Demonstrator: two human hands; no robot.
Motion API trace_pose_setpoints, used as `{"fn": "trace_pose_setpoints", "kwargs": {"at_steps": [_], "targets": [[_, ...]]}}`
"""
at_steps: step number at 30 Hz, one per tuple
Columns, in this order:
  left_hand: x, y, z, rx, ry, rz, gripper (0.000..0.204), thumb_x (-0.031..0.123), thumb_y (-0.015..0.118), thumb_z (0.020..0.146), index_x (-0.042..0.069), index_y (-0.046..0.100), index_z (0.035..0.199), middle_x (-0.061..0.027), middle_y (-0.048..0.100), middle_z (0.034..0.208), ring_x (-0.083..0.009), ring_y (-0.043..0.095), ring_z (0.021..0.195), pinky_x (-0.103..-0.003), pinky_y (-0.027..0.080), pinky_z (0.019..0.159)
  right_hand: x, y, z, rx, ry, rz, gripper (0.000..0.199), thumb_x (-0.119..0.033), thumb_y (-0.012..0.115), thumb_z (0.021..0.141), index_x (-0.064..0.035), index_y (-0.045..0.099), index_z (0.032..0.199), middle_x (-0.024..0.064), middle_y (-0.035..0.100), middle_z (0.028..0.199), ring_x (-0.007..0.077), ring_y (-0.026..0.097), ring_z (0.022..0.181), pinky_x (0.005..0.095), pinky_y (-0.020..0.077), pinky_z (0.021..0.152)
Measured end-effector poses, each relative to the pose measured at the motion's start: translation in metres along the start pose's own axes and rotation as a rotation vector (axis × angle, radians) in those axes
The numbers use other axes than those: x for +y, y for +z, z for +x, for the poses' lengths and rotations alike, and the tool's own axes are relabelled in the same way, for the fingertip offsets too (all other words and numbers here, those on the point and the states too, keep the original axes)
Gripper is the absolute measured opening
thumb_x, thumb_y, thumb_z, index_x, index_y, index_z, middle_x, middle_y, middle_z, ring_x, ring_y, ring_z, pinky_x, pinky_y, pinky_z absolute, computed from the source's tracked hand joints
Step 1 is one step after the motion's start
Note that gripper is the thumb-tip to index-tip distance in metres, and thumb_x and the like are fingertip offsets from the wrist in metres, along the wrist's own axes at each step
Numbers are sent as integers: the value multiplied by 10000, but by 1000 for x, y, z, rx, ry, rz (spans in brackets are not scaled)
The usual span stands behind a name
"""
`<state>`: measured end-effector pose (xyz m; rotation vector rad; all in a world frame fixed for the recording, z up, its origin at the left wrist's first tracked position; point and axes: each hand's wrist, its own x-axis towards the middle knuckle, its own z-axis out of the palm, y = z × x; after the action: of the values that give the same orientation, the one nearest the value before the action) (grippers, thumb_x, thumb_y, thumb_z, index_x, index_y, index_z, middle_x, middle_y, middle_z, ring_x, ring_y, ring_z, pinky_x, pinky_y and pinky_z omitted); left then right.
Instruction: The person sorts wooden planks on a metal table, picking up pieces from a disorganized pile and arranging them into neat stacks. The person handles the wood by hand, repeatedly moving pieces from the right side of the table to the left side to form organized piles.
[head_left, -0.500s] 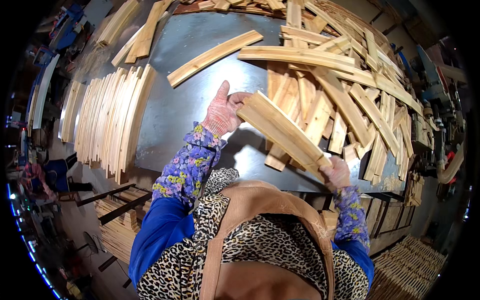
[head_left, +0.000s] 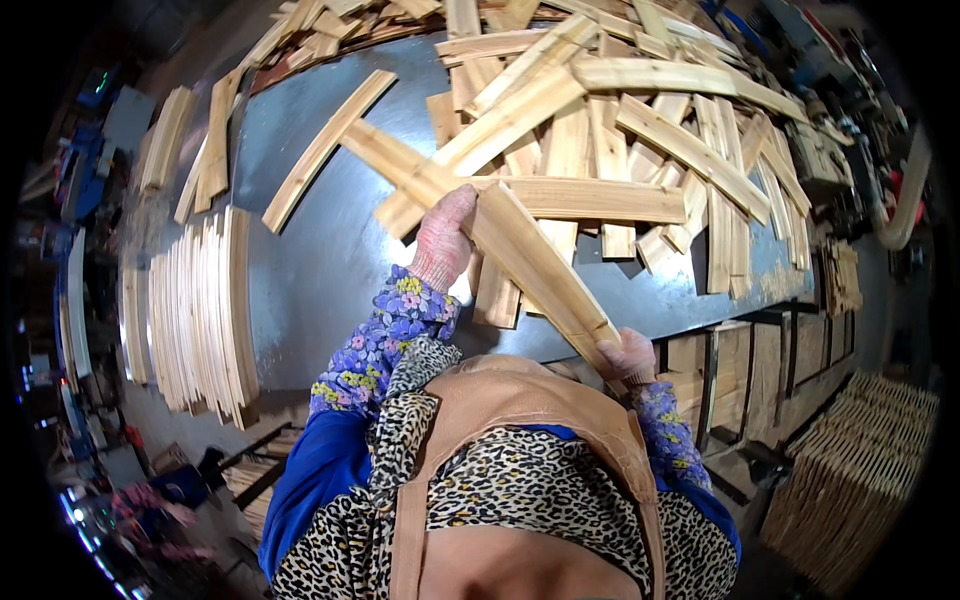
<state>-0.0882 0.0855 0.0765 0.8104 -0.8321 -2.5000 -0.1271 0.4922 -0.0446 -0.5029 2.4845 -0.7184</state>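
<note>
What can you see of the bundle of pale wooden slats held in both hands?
The bundle of pale curved wooden slats is a small stack of thin, light raw-wood strips pressed face to face, edges showing. It slants from upper left to lower right above the grey metal table. The left hand grips its upper end, the right hand its lower end. Its upper end overlaps loose slats lying behind it.

Position: head-worn, above the person's chest, left of a side-by-side pair.
Facing: steeply down and forward, onto grey bench (head_left: 320, 270).
Nearness: close to both hands; apron fills lower frame.
Lens: fisheye, edges bent, rim dark.
Shared coverage: single view only.
</note>
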Motion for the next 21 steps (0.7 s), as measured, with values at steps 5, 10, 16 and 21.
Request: {"fn": "trace_pose_setpoints", "kwargs": {"at_steps": [5,10,16,21], "targets": [[-18,12,6,-22,-58,272,331,284,755,1016,4,747,1194,-85,762,1105,-216,715,1006,-383,580,943,4,-6,-45,21,67,361,575,-578,846,880,-17,792,998,139,784,878,259,740,803,412,583,744],[-25,42,7,0,-95,460,368,290,777,995,-24,749,1184,-87,758,1091,-201,702,985,-374,563,939,34,36,-75,70,150,743,426,-390,908,933,-3,790,1068,20,793,956,100,690,870,318,575,765],[-38,27,25,-34,-134,327,382,321,717,1039,-13,751,1221,-116,771,1128,-224,733,1026,-369,594,957,30,41,-70,13,55,857,329,-324,873,986,-21,771,1067,-30,749,976,78,643,873,289,556,788],[-23,27,-2,-67,-53,465,424,384,661,1073,79,709,1363,-117,752,1171,-220,725,1005,-379,601,931,35,29,-52,-104,9,664,442,-437,803,1023,-17,760,1152,25,761,1000,124,677,895,321,558,808]]}}
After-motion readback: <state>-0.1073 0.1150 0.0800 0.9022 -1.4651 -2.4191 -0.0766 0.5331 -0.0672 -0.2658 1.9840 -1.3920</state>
